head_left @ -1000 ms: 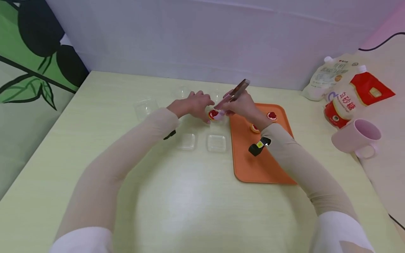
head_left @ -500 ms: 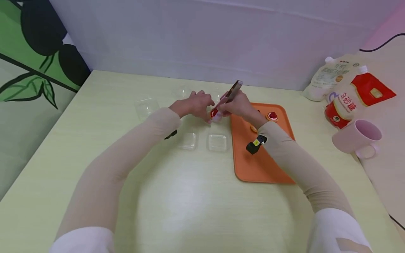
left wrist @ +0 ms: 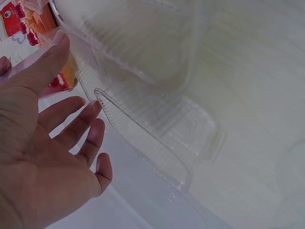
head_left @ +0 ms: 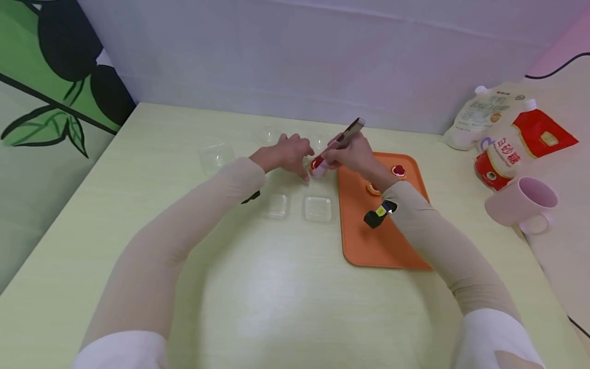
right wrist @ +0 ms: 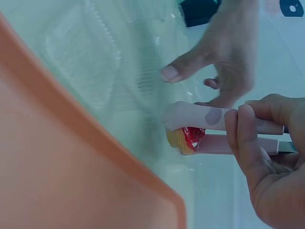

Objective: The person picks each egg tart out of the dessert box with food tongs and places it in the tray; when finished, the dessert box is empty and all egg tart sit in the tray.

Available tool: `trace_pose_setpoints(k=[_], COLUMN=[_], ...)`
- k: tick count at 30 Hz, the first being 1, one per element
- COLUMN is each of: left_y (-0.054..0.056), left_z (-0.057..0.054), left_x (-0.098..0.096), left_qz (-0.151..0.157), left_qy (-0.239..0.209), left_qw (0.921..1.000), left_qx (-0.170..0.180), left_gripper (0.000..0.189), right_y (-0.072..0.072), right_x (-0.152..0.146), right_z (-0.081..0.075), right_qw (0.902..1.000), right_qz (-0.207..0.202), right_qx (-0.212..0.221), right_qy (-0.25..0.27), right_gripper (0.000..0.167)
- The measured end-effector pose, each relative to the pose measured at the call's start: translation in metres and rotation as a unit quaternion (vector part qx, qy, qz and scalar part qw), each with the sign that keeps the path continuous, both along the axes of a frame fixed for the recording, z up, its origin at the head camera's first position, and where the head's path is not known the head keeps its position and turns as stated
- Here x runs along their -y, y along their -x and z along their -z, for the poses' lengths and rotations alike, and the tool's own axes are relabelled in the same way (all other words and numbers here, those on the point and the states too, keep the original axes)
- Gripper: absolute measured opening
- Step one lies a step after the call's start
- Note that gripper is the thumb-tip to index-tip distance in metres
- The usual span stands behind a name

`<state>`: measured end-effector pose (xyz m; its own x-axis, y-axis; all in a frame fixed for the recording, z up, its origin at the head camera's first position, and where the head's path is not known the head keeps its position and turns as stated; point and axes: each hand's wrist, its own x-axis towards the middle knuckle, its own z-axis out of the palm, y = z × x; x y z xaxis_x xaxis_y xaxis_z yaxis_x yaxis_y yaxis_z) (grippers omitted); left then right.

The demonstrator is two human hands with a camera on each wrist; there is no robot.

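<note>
My right hand (head_left: 354,155) grips pink tongs (right wrist: 193,117). Between their tips, in the right wrist view, sits a small tart (right wrist: 181,140) with a glossy red topping, tilted on its side. My left hand (head_left: 292,154) is just left of the tart, thumb and fingers spread apart and gently bent. In the left wrist view its fingertips (left wrist: 90,110) are right at the rim of a clear plastic clamshell box (left wrist: 150,126). Part of the tart is hidden by the tongs in the head view.
An orange tray (head_left: 369,246) lies on the right, with several red-topped tarts (head_left: 398,171) on it. More clear boxes (head_left: 216,158) stand around the hands. Beyond the tray are a pink mug (head_left: 509,205), a red-and-white sugar bag (head_left: 502,154) and a pale pouch (head_left: 475,115).
The tart has gone from topping-up to tilted between the tongs. The tongs swung more upright, then leaned back to the right. The left hand has barely moved.
</note>
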<state>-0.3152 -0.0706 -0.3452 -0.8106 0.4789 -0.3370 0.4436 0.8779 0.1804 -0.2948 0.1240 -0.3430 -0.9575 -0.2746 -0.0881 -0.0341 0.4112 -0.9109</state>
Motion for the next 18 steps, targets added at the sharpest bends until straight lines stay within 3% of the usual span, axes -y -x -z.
trace_pose_setpoints(k=[10,14,18], left_y=[0.003,0.002,0.001], left_z=[0.003,0.003,0.001], left_x=[0.001,0.0,0.0], left_qz=[0.001,0.009,0.012], left_qy=[0.006,0.003,0.007], left_qw=[1.0,0.9999,0.9999], left_qx=[0.0,-0.005,-0.006], left_gripper=[0.082,0.082,0.082], right_y=[-0.021,-0.028,-0.037], right_x=[-0.055,-0.089,-0.124], right_z=[-0.042,-0.044,-0.037], right_qw=[0.9984,0.9963,0.9949], right_qz=[0.028,0.051,0.083], right_qx=[-0.045,-0.066,-0.055], right_qy=[0.02,0.02,0.012], right_gripper=[0.035,0.035,0.033])
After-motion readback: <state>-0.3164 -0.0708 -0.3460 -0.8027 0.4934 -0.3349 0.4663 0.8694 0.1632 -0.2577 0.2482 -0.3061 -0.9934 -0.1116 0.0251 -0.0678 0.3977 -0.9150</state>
